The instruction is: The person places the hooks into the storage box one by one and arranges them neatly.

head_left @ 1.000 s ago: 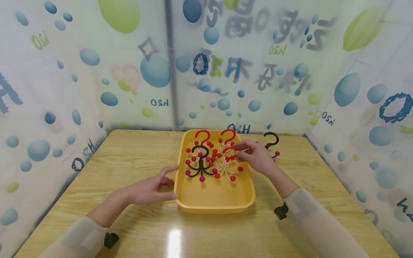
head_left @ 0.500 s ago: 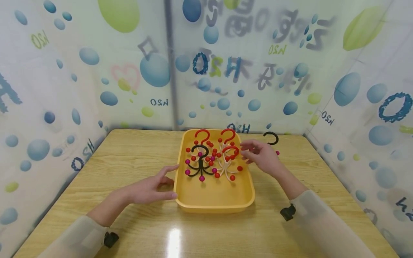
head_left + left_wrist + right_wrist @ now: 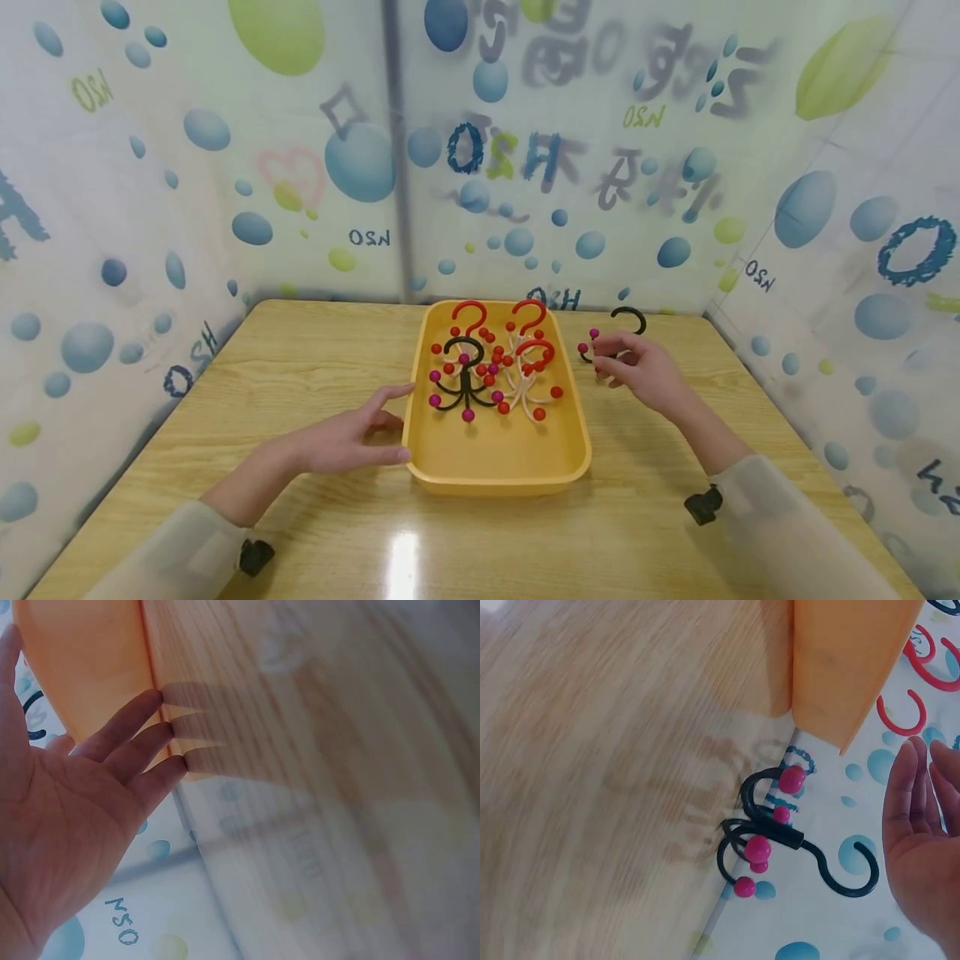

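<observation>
My left hand (image 3: pixel 345 440) touches the outer left side of a yellow tray (image 3: pixel 498 454). In the left wrist view its fingertips lie against the tray wall (image 3: pixel 90 660). Right of the tray, my right hand (image 3: pixel 648 375) holds nothing, its fingers gently bent and near a black hook-topped piece (image 3: pixel 784 832) with several curved legs ending in magenta balls. The hand partly hides that piece in the head view. Inside the tray stand a similar black piece (image 3: pixel 467 382) and three white-legged pieces with red hooks (image 3: pixel 534 313) and red balls.
Everything stands on a wood-grain table (image 3: pixel 315 517). A white wall covering (image 3: pixel 480 275) with blue and green spots closes off the back and both sides.
My right hand has let go of the front red hook in the tray and moved right, to beside the black piece outside. The left hand has stayed at the tray.
</observation>
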`<state>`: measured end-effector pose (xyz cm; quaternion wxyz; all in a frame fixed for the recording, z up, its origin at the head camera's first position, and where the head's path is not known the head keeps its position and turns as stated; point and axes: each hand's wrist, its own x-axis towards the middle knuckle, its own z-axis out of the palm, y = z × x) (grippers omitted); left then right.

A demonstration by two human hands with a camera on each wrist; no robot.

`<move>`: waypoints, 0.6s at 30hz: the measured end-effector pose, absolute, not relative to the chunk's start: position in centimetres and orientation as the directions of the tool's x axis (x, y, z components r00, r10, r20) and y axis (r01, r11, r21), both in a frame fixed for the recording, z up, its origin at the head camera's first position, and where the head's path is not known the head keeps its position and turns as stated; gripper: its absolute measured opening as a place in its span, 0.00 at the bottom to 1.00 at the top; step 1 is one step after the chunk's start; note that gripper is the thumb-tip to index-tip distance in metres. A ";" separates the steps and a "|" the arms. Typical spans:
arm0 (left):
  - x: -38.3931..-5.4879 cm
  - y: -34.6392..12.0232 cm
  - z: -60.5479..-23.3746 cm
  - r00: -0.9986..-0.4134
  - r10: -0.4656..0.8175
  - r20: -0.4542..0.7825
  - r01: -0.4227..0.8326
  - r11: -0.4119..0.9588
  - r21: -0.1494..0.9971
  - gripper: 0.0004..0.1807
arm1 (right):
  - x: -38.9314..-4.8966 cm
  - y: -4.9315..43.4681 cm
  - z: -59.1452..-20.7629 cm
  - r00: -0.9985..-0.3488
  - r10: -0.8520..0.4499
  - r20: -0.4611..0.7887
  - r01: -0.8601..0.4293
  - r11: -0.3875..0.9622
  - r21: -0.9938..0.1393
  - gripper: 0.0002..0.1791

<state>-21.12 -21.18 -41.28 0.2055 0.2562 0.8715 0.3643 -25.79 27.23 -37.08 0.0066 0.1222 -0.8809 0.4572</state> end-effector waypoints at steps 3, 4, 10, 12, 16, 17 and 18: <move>-21.1 -21.2 -41.3 -0.784 0.597 -0.171 0.296 0.600 0.743 0.53 | -25.5 28.2 -37.1 -0.973 -0.203 0.112 -0.208 0.553 -0.807 0.22; -21.1 -21.2 -41.3 -0.783 0.598 -0.171 0.295 0.599 0.745 0.53 | -25.4 28.5 -37.1 -0.974 -0.199 0.108 -0.202 0.553 -0.808 0.23; -21.1 -21.2 -41.3 -0.783 0.597 -0.176 0.289 0.600 0.746 0.53 | -25.1 30.6 -37.5 -0.982 -0.148 0.121 -0.185 0.582 -0.792 0.22; -21.2 -21.2 -41.3 -0.783 0.597 -0.177 0.289 0.600 0.746 0.53 | -25.1 31.3 -37.7 -0.982 -0.137 0.132 -0.187 0.594 -0.782 0.22; -21.2 -21.2 -41.3 -0.784 0.595 -0.179 0.288 0.603 0.744 0.53 | -25.1 32.8 -38.1 -0.984 -0.115 0.134 -0.177 0.608 -0.774 0.24; -21.2 -21.2 -41.3 -0.784 0.595 -0.179 0.287 0.603 0.744 0.53 | -25.1 33.0 -38.1 -0.985 -0.110 0.135 -0.174 0.609 -0.774 0.24; -21.2 -21.2 -41.3 -0.784 0.594 -0.179 0.287 0.604 0.744 0.53 | -25.2 33.3 -38.2 -0.985 -0.105 0.138 -0.174 0.609 -0.774 0.25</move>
